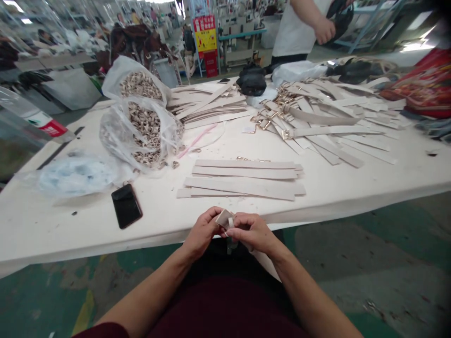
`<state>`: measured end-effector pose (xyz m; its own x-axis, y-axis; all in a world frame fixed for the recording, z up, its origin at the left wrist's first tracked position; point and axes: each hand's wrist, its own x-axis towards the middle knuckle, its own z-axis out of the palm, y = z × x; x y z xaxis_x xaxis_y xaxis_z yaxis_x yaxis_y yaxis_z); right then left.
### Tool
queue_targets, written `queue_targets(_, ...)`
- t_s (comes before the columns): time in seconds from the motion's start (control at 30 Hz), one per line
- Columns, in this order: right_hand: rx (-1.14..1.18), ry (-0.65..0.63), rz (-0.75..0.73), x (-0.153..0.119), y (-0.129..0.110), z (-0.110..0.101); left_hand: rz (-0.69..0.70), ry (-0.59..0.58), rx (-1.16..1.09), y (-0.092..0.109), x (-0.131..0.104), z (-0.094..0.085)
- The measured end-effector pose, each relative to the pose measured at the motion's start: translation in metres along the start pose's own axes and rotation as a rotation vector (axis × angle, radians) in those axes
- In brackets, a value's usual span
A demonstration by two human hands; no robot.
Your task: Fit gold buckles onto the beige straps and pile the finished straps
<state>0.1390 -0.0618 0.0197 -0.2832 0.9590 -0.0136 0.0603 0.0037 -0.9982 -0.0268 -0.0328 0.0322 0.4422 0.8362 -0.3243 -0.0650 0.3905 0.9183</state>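
Observation:
Both my hands are together at the table's front edge. My left hand is closed on the end of a beige strap. My right hand pinches the same strap by a small pale loop at its end. The rest of the strap hangs below my right wrist, partly hidden by the forearm. Just beyond my hands lie several flat beige straps side by side, with a thin metal buckle frame at their far side.
Plastic bags of small loops stand at the left beyond a black phone. Buckled straps are heaped at the right, more straps at the back. A bottle is far left. A person stands across the table.

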Motion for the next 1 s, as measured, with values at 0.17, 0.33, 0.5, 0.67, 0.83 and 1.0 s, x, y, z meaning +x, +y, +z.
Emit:
queue_targets(0.17,0.019,-0.06,-0.028,-0.012,0.014,0.014,-0.192,-0.093,-0.111,-0.018,-0.014,-0.009)
queue_targets(0.33,0.065,-0.116,0.006,-0.016,0.021,0.016,-0.158,-0.046,-0.041,-0.031,-0.017,-0.014)
queue_targets(0.5,-0.087,0.014,0.069,-0.024,0.04,0.013,0.055,0.168,0.208,-0.034,-0.011,-0.014)
queue_targets(0.67,-0.087,0.064,0.07,-0.026,0.055,0.013,-0.071,0.045,0.037,-0.036,-0.011,-0.016)
queue_targets(0.83,0.051,-0.043,0.211,-0.025,0.062,0.013,-0.245,-0.114,-0.19,-0.039,-0.017,-0.027)
queue_targets(1.0,0.045,-0.036,0.226,-0.026,0.061,0.013,-0.233,-0.103,-0.024,-0.044,-0.014,-0.031)
